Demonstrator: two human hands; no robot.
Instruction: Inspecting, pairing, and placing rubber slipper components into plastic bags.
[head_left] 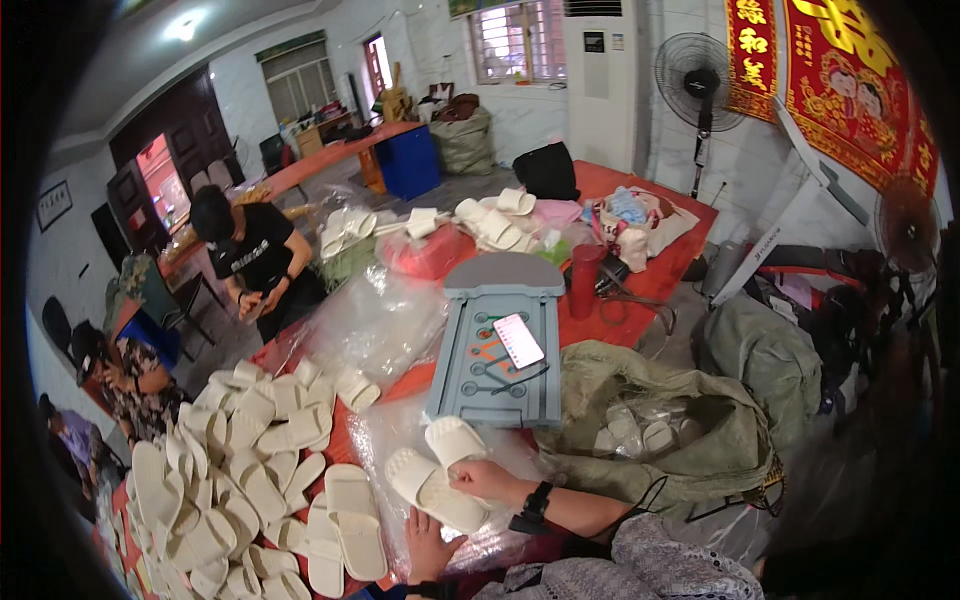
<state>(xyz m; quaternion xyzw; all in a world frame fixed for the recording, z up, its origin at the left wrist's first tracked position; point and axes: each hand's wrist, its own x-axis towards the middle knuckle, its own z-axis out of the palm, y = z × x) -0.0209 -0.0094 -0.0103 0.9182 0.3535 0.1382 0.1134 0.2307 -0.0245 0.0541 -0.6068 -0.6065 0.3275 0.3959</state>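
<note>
A pair of cream slippers lies in front of me on clear plastic bags. One slipper (pixel 435 488) is nearer, and the other slipper (pixel 452 440) sits behind it at an angle. My right hand (pixel 487 482) is closed at the edge of the pair, fingers curled against a slipper. Just below the nearer slipper, my left hand (pixel 430 548) rests with its fingers stretched out, holding nothing. Two more slippers (pixel 353 520) lie side by side to the left, next to a big heap of cream slippers (pixel 230 470).
Beyond the slippers stands a grey plastic board (pixel 500 290) with a phone (pixel 518 342) on it. An opened woven sack (pixel 720 440) at the right holds bagged slippers. A red cup (pixel 584 280) and loose plastic film (pixel 370 320) are on the red table. A co-worker (pixel 255 250) stands at far left.
</note>
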